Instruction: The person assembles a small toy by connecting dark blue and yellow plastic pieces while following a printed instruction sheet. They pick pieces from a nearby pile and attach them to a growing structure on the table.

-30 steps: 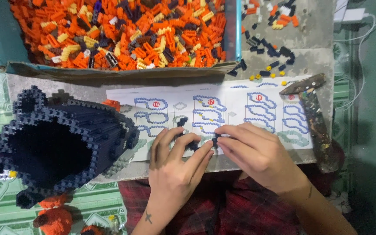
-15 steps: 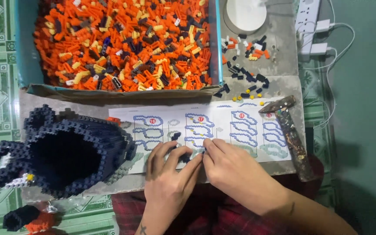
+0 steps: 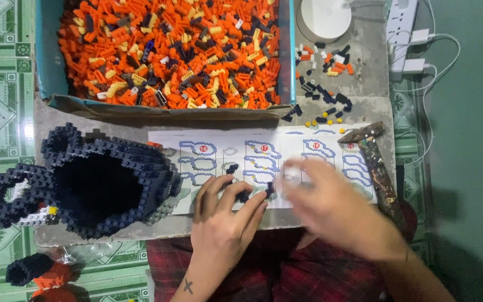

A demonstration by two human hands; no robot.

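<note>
Left hand (image 3: pixel 222 223) is laid palm-down on the lower edge of the instruction sheet (image 3: pixel 264 168), its fingers closed on a small dark brick piece (image 3: pixel 245 196) that is pressed against the paper; the piece is largely covered, so its long axis cannot be told. Right hand (image 3: pixel 336 210) is blurred with motion just beside the left, fingertips near a second dark bit (image 3: pixel 269 189); whether anything is gripped by it cannot be told. One loose dark brick (image 3: pixel 231 168) is seen on the sheet above the left fingers. The sheet is spread with its long axis across the grey tabletop (image 3: pixel 364 109), left to right. A large hollow dark-blue brick model (image 3: pixel 90 182) is set at the left, its opening turned upward toward the camera. A worn hammer (image 3: pixel 375 162) is laid at the right, head away from the person, handle running toward the body. Scattered small bricks (image 3: pixel 325 84) are found beyond it, and a blue tray of orange bricks (image 3: pixel 169 50) at the far edge.
</note>
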